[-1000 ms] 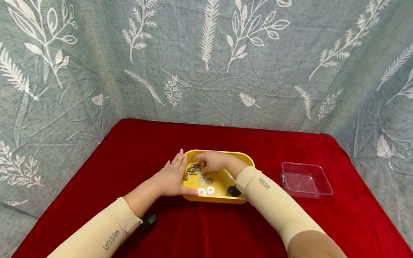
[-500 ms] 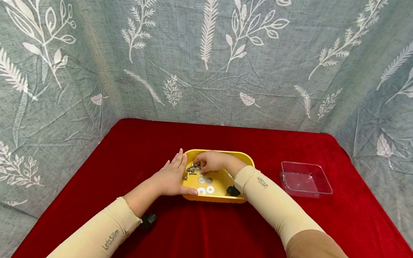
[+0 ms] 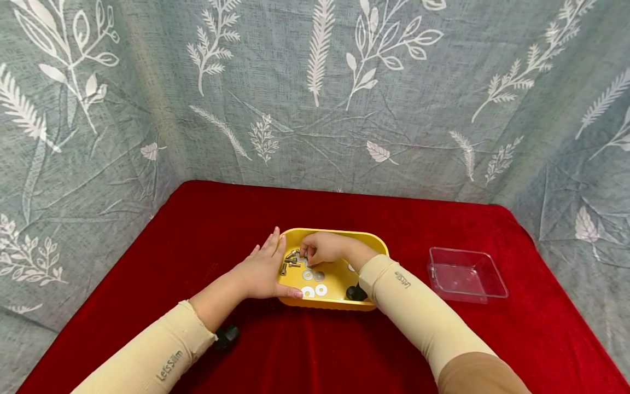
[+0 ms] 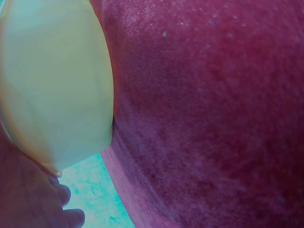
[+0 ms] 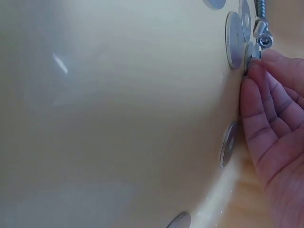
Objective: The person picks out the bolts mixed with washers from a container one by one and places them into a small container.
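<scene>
My left hand (image 3: 263, 271) lies against the left end of the yellow bin (image 3: 344, 301), fingers straight along its side, thumb over the front rim. The left wrist view shows only part of that hand (image 4: 28, 199) beside the bin's wall (image 4: 57, 85). Inside the bin, my right hand (image 3: 322, 247) reaches to the left end with curled fingers. In the right wrist view, this hand (image 5: 280, 114) has its thumb and fingertips together at the edge of a washer (image 5: 248, 58). Socket-head screws (image 5: 262, 33) lie just beyond, and several flat washers (image 3: 320, 290) are scattered on the bin floor.
A clear plastic box (image 3: 467, 273) stands to the right of the bin. Red cloth (image 3: 236, 213) covers the table, and a patterned grey-green curtain (image 3: 295, 137) hangs behind and at both sides. A small black device (image 3: 226, 336) shows under the left wrist.
The right fingers have shifted slightly right, away from the left end of the bin, and closed together. The left hand, the bin and the clear box have stayed in place.
</scene>
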{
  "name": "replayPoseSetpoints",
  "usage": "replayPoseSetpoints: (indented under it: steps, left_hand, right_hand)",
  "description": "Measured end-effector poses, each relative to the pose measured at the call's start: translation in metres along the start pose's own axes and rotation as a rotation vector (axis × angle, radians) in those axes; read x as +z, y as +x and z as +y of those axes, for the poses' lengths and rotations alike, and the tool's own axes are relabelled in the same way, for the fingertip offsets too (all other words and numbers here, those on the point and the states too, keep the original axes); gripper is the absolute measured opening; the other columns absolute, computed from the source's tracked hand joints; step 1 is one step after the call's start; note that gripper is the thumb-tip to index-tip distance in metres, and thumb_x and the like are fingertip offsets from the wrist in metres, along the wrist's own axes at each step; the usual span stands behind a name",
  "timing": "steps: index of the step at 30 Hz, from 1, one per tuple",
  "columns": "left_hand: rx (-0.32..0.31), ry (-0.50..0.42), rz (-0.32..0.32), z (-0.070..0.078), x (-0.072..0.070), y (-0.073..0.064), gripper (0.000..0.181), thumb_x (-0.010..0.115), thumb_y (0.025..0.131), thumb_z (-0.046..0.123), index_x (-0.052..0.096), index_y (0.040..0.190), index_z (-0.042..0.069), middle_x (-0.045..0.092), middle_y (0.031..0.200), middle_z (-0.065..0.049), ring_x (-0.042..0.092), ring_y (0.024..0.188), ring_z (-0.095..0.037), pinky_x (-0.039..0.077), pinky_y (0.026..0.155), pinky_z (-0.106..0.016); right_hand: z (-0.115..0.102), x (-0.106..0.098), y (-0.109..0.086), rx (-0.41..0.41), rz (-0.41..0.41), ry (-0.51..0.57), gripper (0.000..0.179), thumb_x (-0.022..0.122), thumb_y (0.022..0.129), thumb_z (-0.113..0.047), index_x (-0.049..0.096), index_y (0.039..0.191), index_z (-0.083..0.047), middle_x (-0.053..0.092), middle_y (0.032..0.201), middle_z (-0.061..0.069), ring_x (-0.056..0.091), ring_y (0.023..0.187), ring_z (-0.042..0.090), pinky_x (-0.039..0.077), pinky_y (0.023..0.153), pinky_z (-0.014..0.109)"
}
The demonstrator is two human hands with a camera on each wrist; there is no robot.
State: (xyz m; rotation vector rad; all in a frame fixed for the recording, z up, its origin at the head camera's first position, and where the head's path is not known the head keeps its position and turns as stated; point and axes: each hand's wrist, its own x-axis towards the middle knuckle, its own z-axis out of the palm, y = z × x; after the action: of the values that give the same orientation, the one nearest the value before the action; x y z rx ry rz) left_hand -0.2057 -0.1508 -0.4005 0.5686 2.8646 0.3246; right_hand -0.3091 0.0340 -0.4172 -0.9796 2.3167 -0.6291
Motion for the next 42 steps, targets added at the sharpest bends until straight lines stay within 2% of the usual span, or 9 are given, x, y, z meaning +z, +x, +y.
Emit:
replayPoseSetpoints:
  steps: [5,10,15,19,23,27,33,42]
  left_hand:
    - [0.002,-0.004,-0.008,0.002,-0.001,0.000,0.126,0.056,0.065,0.077,0.001,0.144,-0.003,-0.012,0.150,-0.020,-0.001,0.139,-0.031,0.014,0.108,-0.052]
    - [0.009,-0.007,-0.004,0.003,-0.002,0.001,0.125,0.057,0.065,0.076,0.003,0.144,-0.004,-0.012,0.150,-0.020,0.000,0.139,-0.032,0.015,0.107,-0.053]
    - [0.007,-0.003,-0.006,0.002,0.000,0.002,0.126,0.056,0.064,0.077,0.002,0.144,-0.003,-0.013,0.150,-0.019,-0.001,0.139,-0.031,0.014,0.108,-0.053]
    - [0.003,-0.003,-0.003,0.002,0.000,0.003,0.126,0.056,0.064,0.078,0.002,0.145,-0.002,-0.013,0.150,-0.019,-0.001,0.139,-0.030,0.014,0.108,-0.052]
    - [-0.002,-0.004,-0.003,0.002,-0.001,0.003,0.126,0.056,0.064,0.078,0.003,0.145,-0.002,-0.013,0.150,-0.018,-0.001,0.139,-0.030,0.014,0.108,-0.052]
    - [0.000,-0.004,-0.003,0.001,-0.001,0.002,0.125,0.056,0.064,0.077,0.003,0.145,-0.002,-0.013,0.150,-0.019,-0.001,0.139,-0.030,0.014,0.108,-0.053]
    - [-0.001,-0.012,-0.005,0.001,-0.002,0.001,0.125,0.056,0.064,0.077,0.003,0.145,-0.002,-0.014,0.150,-0.019,-0.002,0.139,-0.030,0.013,0.108,-0.053]
    - [-0.004,-0.014,-0.014,0.000,-0.002,0.000,0.126,0.055,0.064,0.078,0.002,0.145,-0.001,-0.014,0.150,-0.019,-0.003,0.139,-0.030,0.013,0.108,-0.052]
  right_hand:
    - [0.001,-0.002,-0.003,-0.019,-0.025,0.010,0.012,0.065,0.084,-0.007,0.060,0.094,-0.008,0.059,0.075,0.001,0.049,0.062,0.010,0.042,0.057,0.019]
    - [0.003,-0.003,-0.006,-0.036,-0.074,-0.015,0.001,0.065,0.084,-0.007,0.065,0.085,-0.007,0.060,0.072,-0.004,0.049,0.061,0.007,0.042,0.058,0.018]
    - [0.001,-0.005,-0.009,-0.046,-0.060,-0.050,0.010,0.065,0.083,-0.007,0.060,0.075,-0.010,0.054,0.067,-0.004,0.046,0.060,0.007,0.040,0.057,0.018]
    - [0.000,-0.008,-0.013,-0.038,-0.012,-0.044,0.010,0.066,0.083,-0.006,0.056,0.088,-0.008,0.055,0.072,-0.001,0.048,0.062,0.009,0.041,0.058,0.019]
    - [0.000,-0.008,-0.014,-0.030,0.002,-0.050,0.029,0.064,0.085,-0.007,0.053,0.112,-0.006,0.060,0.076,0.000,0.055,0.064,0.012,0.044,0.058,0.020]
    - [0.001,-0.005,-0.012,-0.028,0.004,-0.053,0.039,0.063,0.086,-0.007,0.050,0.123,-0.006,0.062,0.074,0.001,0.060,0.065,0.016,0.044,0.058,0.020]
    - [0.004,-0.001,-0.006,-0.030,0.007,-0.011,0.039,0.062,0.087,-0.006,0.050,0.124,-0.005,0.062,0.073,0.001,0.061,0.065,0.015,0.046,0.058,0.020]
    - [0.002,0.001,-0.003,-0.042,0.016,-0.059,0.024,0.062,0.086,-0.008,0.058,0.110,-0.010,0.060,0.070,-0.001,0.057,0.061,0.011,0.046,0.059,0.021]
